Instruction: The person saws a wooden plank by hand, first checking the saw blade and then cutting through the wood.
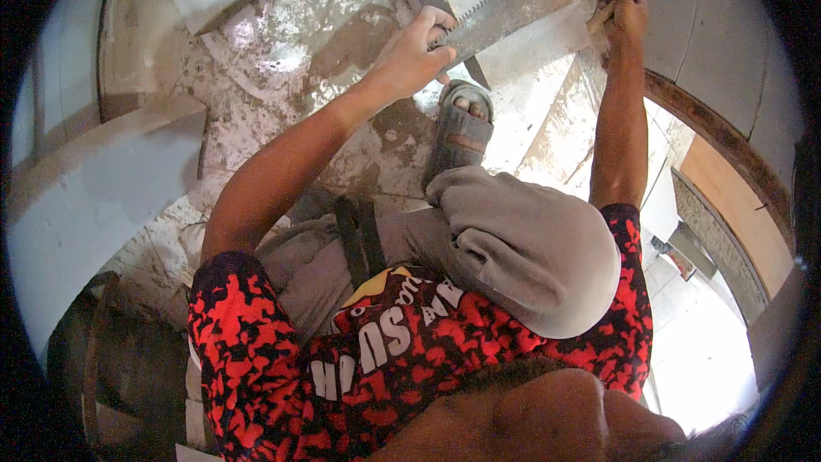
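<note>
"What shades did we find on the saw point(517, 13)?"

"We noted dull grey along its blade, and tan-brown on the stick point(602, 15) beside it."

"And the clothing?"

"We counted the shirt point(487, 334) as the loudest: bright red blotches scattered camouflage-fashion over near-black, with white lettering point(389, 332) and a yellow patch point(369, 289). The trousers point(530, 248) were plain taupe-grey, the sandal point(457, 145) a darker grey."

"Did we look around them?"

"We did. The floor point(274, 51) was whitish, mottled with brown; the large panel point(103, 214) at left was pale bluish white, and the board point(727, 190) at right was a warm, even tan."
</note>
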`<state>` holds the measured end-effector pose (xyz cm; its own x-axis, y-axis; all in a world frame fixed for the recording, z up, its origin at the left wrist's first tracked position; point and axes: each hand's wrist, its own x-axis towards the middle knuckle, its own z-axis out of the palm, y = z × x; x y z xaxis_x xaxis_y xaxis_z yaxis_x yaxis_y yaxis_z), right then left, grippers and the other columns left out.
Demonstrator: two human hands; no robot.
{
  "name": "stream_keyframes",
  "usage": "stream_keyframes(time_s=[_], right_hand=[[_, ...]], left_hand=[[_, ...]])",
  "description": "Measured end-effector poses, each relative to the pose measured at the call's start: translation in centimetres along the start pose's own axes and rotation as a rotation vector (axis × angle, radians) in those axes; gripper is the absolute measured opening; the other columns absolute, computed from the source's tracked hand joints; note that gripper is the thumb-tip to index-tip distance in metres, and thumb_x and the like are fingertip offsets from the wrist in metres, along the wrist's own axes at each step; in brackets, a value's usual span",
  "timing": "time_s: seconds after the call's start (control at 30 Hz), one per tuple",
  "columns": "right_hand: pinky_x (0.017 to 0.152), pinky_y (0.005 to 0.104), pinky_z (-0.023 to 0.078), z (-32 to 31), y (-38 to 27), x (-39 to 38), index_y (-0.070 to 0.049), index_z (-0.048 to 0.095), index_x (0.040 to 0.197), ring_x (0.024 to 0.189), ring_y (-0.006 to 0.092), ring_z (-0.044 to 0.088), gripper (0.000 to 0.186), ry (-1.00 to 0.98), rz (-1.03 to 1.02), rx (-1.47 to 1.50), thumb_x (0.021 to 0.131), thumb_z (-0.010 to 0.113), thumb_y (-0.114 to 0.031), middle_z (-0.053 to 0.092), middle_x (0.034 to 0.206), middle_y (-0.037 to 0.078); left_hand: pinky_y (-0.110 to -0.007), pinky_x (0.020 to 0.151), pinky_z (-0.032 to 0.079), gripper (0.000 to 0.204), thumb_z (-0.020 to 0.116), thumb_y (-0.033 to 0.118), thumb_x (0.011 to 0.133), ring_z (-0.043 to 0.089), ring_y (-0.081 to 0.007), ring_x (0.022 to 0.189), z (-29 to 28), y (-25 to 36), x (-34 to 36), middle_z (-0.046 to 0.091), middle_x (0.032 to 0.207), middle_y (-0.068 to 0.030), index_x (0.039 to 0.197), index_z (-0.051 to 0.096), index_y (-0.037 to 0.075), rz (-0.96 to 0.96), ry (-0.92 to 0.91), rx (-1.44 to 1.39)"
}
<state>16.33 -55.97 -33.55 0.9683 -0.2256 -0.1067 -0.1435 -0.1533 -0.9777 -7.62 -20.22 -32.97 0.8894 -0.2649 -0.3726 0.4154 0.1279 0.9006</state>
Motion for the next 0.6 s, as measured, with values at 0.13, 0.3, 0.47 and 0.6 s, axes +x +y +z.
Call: stream_keyframes(time_s=[0.13,0.3,0.47,0.6], right_hand=[[0.064,0.038,0.055,0.9,0.6,0.3,-0.001,0.047,0.112,0.082,0.0256,0.064,0.048,0.042,-0.068,0.12,0.075,0.079,-0.005,0.06,0.102,0.014],[0.058,0.0351,0.054,3.7,-4.8,-3.8,0.0,0.05,0.106,0.073,0.0237,0.063,0.041,0.026,-0.018,0.039,0.077,0.078,-0.008,0.061,0.09,0.012],[0.059,0.0317,0.053,2.3,-3.2,-2.1,0.0,0.054,0.108,0.073,0.0231,0.064,0.04,-0.055,-0.087,-0.052,0.078,0.078,-0.013,0.062,0.091,0.012],[0.071,0.0378,0.053,3.4,-4.2,-2.4,0.001,0.054,0.117,0.087,0.0261,0.064,0.051,-0.082,-0.145,-0.524,0.082,0.076,-0.028,0.064,0.099,0.013]], left_hand=[[-0.03,0.064,0.057,0.042,0.058,0.009,0.089,0.064,-0.0199,0.087,-0.1,-0.1,-0.4,0.058,0.116,-0.0217,0.125,0.04,0.0,0.011,0.033,-0.039],[-0.03,0.066,0.057,0.041,0.058,0.009,0.089,0.062,-0.0202,0.095,-0.8,0.6,-1.8,0.057,0.12,-0.0213,0.125,0.04,0.001,-0.059,0.042,0.001],[-0.03,0.067,0.057,0.04,0.057,0.011,0.09,0.061,-0.0191,0.096,-1.6,0.0,-2.5,0.057,0.121,-0.0199,0.125,0.04,0.002,-0.058,0.011,-0.044],[-0.03,0.067,0.057,0.041,0.058,0.012,0.09,0.06,-0.0186,0.097,-2.5,-0.9,-2.5,0.057,0.121,-0.0195,0.125,0.039,0.002,-0.033,-0.002,-0.046]])
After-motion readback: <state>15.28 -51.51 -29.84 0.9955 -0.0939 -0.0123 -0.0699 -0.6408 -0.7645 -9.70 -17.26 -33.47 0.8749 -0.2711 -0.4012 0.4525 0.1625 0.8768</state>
